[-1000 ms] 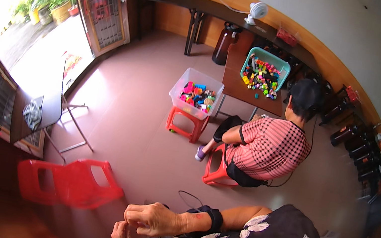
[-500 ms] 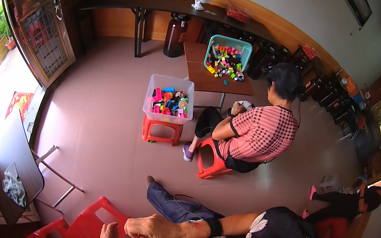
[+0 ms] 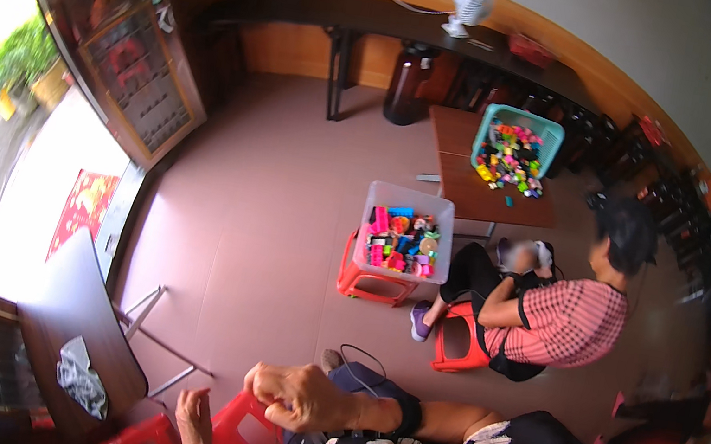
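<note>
My right hand [image 3: 302,398], a dark band at its wrist, is raised in front of me with curled fingers. Whether anything is inside it is hidden. Lower and to its left, my left hand [image 3: 195,426] is half raised, its fingers loosely bent and apart, nothing visible in it. Both hover near the red plastic stools [image 3: 245,434] and are apart from each other. Farther off, a clear plastic bin [image 3: 364,256] of colourful toy bricks [image 3: 408,242] rests on a red stool [image 3: 364,283].
A co-worker [image 3: 570,319] sits on a red stool [image 3: 460,338] beside a brown table [image 3: 467,170] bearing a teal basket [image 3: 551,134] of bricks. At left, a folding table [image 3: 92,310] with a grey cloth [image 3: 80,378] stands near the open door [image 3: 122,42]. A fan [image 3: 468,10] stands on the back bench.
My view has turned left, so the room sits farther right in the picture. Both hands are slightly higher in the picture; the right stays curled. The co-worker stays seated.
</note>
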Available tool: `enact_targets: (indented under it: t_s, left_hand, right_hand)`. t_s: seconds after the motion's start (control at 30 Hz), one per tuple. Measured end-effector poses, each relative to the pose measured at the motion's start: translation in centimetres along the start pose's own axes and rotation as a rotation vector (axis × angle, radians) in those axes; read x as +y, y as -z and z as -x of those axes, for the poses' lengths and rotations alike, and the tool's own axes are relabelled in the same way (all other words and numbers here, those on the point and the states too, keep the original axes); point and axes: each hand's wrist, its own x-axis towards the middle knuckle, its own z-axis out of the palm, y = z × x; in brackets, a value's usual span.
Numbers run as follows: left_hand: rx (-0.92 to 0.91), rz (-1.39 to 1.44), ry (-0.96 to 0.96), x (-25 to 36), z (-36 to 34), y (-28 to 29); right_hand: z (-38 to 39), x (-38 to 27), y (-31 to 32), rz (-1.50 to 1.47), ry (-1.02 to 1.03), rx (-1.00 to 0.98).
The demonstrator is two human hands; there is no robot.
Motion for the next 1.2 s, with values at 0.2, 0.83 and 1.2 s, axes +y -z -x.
enact_targets:
  t_s: [0.2,0.83,1.2]
  left_hand:
    - [0.235,-0.099,0.020,-3.6,-5.9,4.0]
    - [0.698,-0.245,0.995,-41.8,-15.6,13.2]
    - [0.455,-0.592,1.427,-47.0,-17.1,13.1]
  right_hand:
    - [-5.5,2.2,1.4,-0.013,-0.106,-0.095]
    - [-28.9,6.3,-6.3,0.210,-0.219,-0.116]
    - [-35.2,8.3,-7.4,0.327,-0.346,-0.124]
